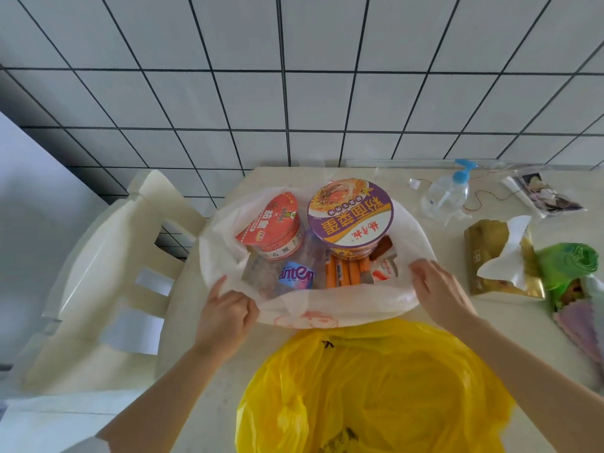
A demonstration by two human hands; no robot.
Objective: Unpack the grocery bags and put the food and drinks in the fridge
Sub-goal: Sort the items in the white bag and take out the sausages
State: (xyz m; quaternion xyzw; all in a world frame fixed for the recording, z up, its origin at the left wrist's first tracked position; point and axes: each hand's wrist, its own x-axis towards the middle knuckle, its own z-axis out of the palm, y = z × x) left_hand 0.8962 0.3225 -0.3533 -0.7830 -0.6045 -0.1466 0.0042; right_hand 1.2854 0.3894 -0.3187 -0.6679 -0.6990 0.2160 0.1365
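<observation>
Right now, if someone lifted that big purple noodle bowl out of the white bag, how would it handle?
The purple noodle bowl is probably light for its bulk and fairly stiff. Its wide lid suggests needing a broad grip, and it sits tilted on other items, so it may slip sideways.

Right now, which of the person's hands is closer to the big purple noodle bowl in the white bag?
The right hand. It grips the white bag's rim just below and right of the purple noodle bowl. The left hand holds the rim farther away, at the lower left.
</observation>
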